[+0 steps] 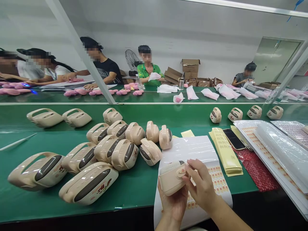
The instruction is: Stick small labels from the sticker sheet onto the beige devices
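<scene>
My left hand [173,202] is wrapped from below around a cream device [171,184] that looks like a small portable speaker, with a perforated grille and a round cap on its side. A small orange sticker [183,171] shows on that cap. Against the cap rest the bent fingertips of my right hand [201,181], closed beside the sticker; what they pinch, if anything, is hidden. Under both hands lies a white sheet [187,147] with rows of orange stickers. To the left stand several more cream speakers [125,154] with handles and dark front panels.
Yellow label sheets [225,150], a phone [234,139], red bubble wrap [256,170] and stacked sticker sheets [284,150] lie right. A white pen-like tool [18,141] lies far left. More speakers line a green ledge [154,112]. Several co-workers sit beyond, behind slanted posts [81,51].
</scene>
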Demonstrator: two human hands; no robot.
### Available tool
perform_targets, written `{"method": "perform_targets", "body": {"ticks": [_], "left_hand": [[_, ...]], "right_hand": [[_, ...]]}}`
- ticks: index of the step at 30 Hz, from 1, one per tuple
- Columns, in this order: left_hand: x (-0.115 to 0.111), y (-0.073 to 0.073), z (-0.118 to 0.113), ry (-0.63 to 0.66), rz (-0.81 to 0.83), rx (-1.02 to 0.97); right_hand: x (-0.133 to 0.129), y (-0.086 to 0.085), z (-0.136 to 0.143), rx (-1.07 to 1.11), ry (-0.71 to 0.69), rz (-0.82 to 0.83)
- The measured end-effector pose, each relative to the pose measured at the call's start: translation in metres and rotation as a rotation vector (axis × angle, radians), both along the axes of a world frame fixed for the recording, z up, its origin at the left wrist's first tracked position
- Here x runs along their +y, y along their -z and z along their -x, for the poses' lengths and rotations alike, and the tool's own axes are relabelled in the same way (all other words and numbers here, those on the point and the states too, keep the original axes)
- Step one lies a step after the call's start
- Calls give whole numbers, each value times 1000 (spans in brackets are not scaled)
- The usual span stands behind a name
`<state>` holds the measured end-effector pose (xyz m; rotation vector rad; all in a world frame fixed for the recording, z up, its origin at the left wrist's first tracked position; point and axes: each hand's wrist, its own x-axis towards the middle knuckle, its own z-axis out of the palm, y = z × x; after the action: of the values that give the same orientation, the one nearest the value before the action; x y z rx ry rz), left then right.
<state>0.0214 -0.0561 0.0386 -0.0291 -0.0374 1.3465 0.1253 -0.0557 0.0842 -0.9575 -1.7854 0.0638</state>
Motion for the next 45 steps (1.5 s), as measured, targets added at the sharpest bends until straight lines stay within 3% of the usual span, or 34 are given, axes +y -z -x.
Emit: {"method": "perform_targets", "body": {"ticks": [7,11,17,27,31,38,41,45], "left_hand": [[0,-4,1,-12,10,11],[0,-7,0,-54,-22,22],[-1,-13,-3,-30,-48,20],[-3,-22,-1,-79,90,72],[-3,-15,0,-105,105,82],[-3,-7,0,-115,3,117],[-4,-6,-1,-84,-25,97],[-5,-8,-4,-75,-47,50]], "right_hand": [[4,-12,0,472,-111,508],[5,-12,0,606,-141,652],[3,-6,4,570,-120,648],[-1,-19,13,549,-35,578],[0,-17,15,458,14,446],[-1,-11,8,77,50,97],[0,-8,5,154,66,216],[-1,-6,9,406,-87,545]]}}
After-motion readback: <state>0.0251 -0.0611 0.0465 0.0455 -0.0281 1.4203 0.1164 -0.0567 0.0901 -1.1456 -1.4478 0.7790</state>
